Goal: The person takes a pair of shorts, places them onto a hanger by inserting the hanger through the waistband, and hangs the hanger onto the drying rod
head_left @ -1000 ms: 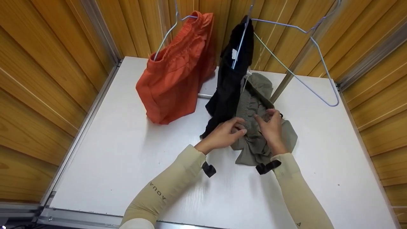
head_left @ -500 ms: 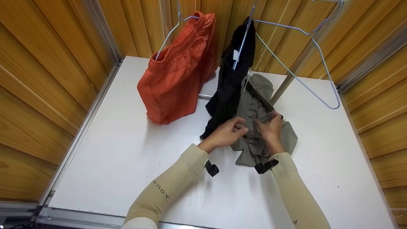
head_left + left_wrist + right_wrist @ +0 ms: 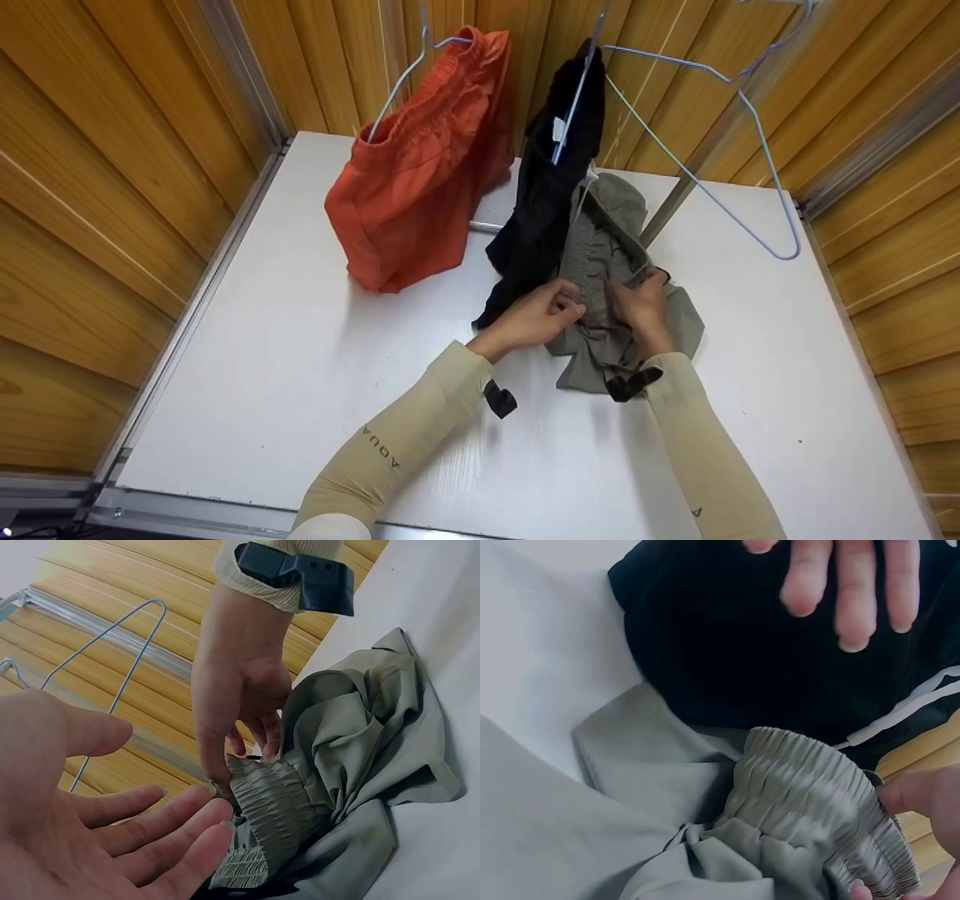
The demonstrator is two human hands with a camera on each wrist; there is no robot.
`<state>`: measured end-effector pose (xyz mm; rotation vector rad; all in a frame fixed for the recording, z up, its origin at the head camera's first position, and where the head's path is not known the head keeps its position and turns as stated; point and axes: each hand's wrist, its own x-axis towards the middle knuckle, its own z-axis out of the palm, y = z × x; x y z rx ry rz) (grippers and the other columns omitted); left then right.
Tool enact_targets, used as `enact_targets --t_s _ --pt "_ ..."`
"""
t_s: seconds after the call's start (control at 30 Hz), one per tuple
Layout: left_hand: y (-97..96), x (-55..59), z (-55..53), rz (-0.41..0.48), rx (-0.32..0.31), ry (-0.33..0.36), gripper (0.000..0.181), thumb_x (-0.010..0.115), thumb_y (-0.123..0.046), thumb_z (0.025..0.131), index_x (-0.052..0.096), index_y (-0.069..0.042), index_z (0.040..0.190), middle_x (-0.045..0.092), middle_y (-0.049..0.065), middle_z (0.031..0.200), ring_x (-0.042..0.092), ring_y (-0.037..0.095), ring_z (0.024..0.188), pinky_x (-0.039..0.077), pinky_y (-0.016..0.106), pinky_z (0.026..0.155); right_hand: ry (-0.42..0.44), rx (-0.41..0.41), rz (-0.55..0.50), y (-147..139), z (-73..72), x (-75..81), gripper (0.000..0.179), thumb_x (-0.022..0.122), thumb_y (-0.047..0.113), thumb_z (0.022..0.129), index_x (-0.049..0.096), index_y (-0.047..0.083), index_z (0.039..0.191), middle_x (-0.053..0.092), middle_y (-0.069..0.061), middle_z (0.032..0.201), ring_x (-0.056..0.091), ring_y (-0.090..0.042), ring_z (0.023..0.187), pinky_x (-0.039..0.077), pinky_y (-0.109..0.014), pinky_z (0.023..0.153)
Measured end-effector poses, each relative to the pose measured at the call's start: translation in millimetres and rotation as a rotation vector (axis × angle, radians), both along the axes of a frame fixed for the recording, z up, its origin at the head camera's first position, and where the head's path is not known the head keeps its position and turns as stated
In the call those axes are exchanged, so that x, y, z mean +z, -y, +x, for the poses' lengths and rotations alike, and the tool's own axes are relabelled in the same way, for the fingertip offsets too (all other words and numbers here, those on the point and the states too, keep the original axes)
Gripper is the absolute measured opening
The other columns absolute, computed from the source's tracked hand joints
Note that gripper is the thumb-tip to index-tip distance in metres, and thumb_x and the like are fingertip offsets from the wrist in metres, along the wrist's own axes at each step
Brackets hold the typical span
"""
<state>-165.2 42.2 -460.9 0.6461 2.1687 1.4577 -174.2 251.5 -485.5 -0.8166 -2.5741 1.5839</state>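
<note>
Grey-green shorts (image 3: 589, 367) with a gathered elastic waistband (image 3: 274, 802) lie bunched on the white table. My right hand (image 3: 643, 307) pinches the waistband edge, its thumb (image 3: 915, 795) showing against the rim in the right wrist view. On the other side of the waistband is my left hand (image 3: 532, 315). In the left wrist view its fingers are extended and loosely spread, fingertips right at the cloth. Black shorts (image 3: 544, 202) hang close beside, overlapping the grey-green pair, and a white drawstring (image 3: 907, 705) shows in the right wrist view.
Orange shorts (image 3: 412, 202) hang from a blue wire hanger (image 3: 401, 79) at the back left. A bare wire hanger (image 3: 788, 257) hangs at the back right near a metal pole (image 3: 664, 214). Wood-patterned walls (image 3: 112, 187) enclose the white table (image 3: 247, 360).
My right hand has shifted slightly down along the waistband edge, its fingers drawing closer in on the cloth. The left hand has barely moved.
</note>
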Motion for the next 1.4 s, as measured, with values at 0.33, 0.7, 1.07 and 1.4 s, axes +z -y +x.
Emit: enact_targets --t_s 0.33,0.7,1.07,1.4 --pt "-3.2 -2.3 -0.2 -0.002 -0.012 0.058 0.043 0.053 -0.038 0.098 0.049 -0.011 0.132 0.064 0.003 0.118 0.059 0.013 0.094 0.046 0.026 0.078 0.075 -0.025 -0.214 -9 5.0 13.4 0.063 0.042 0.022 0.095 0.017 0.008 0.15 0.045 -0.007 0.104 0.045 -0.014 0.074 0.041 -0.028 0.062" --pt "-7.8 -3.2 -1.1 0.014 0.01 0.06 0.043 0.054 -0.034 0.098 0.05 -0.007 0.131 0.064 0.005 0.114 0.058 0.014 0.094 0.045 0.023 0.075 0.005 0.094 -0.206 -10 16.6 37.9 0.053 0.032 0.017 0.098 0.028 -0.003 0.148 0.044 0.0 0.099 0.042 -0.003 0.065 0.041 -0.02 0.06" --pt "-18.8 -1.3 -0.8 -0.038 -0.009 0.107 0.046 0.048 -0.039 0.1 0.051 -0.006 0.133 0.061 0.013 0.129 0.06 0.02 0.113 0.048 0.029 0.09 -0.058 0.179 -0.163 7 38.8 48.2 0.055 0.032 0.017 0.098 0.027 0.004 0.151 0.046 -0.018 0.138 0.049 -0.012 0.097 0.045 -0.024 0.083" --pt "-27.1 -2.0 1.4 0.116 0.014 0.304 0.042 0.043 -0.045 0.101 0.057 -0.007 0.112 0.06 0.005 0.1 0.063 0.017 0.09 0.055 0.043 0.085 -0.109 0.18 -0.202 29 64.1 55.0 0.06 0.037 0.01 0.095 0.022 0.006 0.153 0.042 -0.019 0.146 0.046 -0.02 0.117 0.039 -0.021 0.088"
